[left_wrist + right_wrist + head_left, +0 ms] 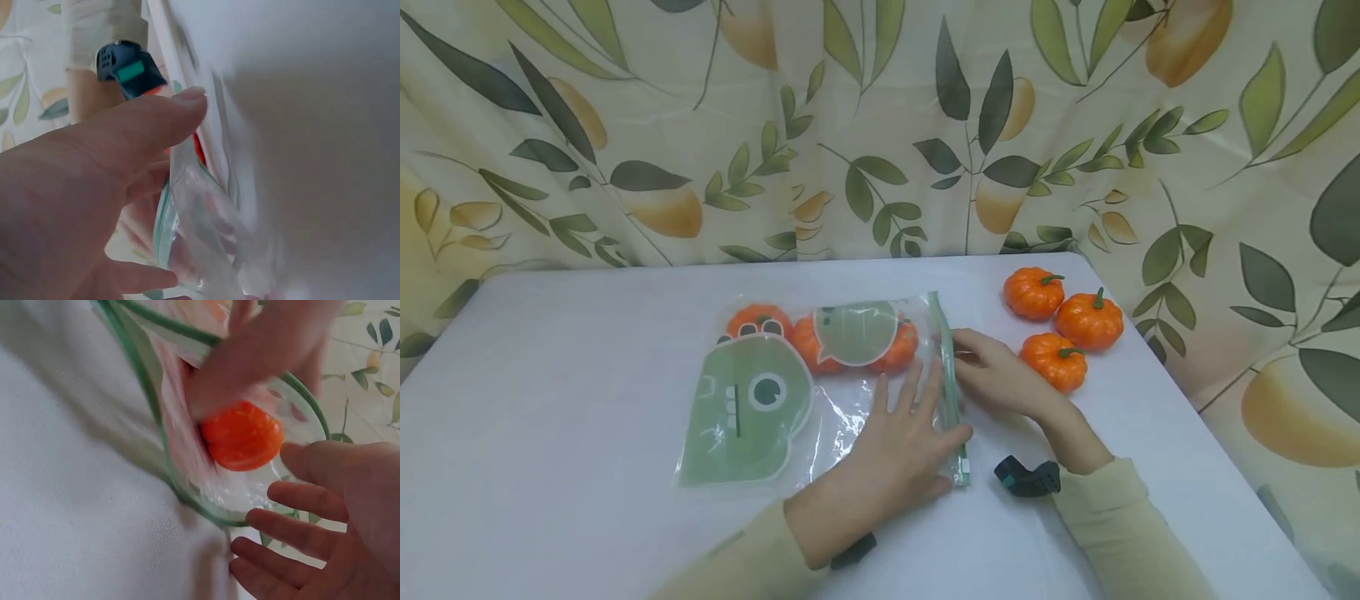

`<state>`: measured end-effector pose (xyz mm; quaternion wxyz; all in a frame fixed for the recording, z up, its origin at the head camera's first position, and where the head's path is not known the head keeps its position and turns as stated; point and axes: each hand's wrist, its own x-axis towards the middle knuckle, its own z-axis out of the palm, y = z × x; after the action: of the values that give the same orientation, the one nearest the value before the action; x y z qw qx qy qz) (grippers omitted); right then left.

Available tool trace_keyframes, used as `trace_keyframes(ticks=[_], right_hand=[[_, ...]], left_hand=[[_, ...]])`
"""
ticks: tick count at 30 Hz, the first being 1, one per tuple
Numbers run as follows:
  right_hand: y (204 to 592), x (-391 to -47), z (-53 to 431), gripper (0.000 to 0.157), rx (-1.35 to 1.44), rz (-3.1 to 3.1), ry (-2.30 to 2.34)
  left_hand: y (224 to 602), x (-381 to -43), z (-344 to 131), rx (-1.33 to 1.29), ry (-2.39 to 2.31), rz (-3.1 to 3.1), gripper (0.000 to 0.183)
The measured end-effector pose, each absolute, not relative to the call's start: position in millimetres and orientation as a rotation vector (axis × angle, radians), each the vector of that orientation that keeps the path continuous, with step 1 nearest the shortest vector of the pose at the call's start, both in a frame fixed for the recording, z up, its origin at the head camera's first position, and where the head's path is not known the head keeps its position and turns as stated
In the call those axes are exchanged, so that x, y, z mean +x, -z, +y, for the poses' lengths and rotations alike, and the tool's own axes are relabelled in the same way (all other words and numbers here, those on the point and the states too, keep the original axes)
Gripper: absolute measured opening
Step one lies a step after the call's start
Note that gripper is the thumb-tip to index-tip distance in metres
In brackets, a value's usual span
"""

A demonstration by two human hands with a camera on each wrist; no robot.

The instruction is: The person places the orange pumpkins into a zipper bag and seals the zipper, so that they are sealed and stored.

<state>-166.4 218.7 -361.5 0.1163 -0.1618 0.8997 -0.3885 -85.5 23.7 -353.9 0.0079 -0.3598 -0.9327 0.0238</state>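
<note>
A clear zip bag point(737, 425) with a green cartoon print lies flat on the table, its green-edged mouth toward the right. Orange mini pumpkins point(760, 317) show through the plastic along its far side. My left hand point(887, 442) rests on the bag with fingers spread, close to the zip edge point(952, 375). Just at the mouth is my right hand point(1000, 375), partly behind that edge. The right wrist view shows its fingers point(294, 534) straight and apart, holding nothing, beside the gaping mouth. A pumpkin point(244, 440) sits just inside there.
Three more orange pumpkins, a far one point(1033, 293), a right one point(1090, 321) and a near one point(1054, 362), stand beyond my right wrist. The white table point(550, 400) ends at a leaf-patterned curtain point(880, 125) behind and to the right.
</note>
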Motion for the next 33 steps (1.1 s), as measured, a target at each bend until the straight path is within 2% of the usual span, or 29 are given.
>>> trace_keyframes(ticks=[2,5,14,21,23,29,33], right_hand=[[363,-167,218,0.042,-0.466,2.663,1.095],[362,-166,220,0.041,-0.463,2.693,1.061],[342,-162,234,0.039,-0.418,2.795,1.04],[323,-161,241,0.037,-0.397,2.898,0.944],[319,-160,244,0.037,-0.372,2.923,0.888],[310,-156,257,0.049,-0.28,2.934,0.701],[310,-153,266,0.062,-0.2,2.917,0.49]], left_hand=[[354,-88,19,-1.103,-0.063,-2.958,0.057],[353,-92,14,-1.072,-0.049,-3.006,0.058],[352,-102,8,-1.064,0.038,-2.948,0.079],[353,-105,0,-1.029,0.179,-2.849,0.072],[354,-105,-2,-1.025,0.224,-2.84,0.078],[354,-107,-7,-0.981,0.365,-2.905,0.117],[355,-109,-9,-0.968,0.397,-2.941,0.12]])
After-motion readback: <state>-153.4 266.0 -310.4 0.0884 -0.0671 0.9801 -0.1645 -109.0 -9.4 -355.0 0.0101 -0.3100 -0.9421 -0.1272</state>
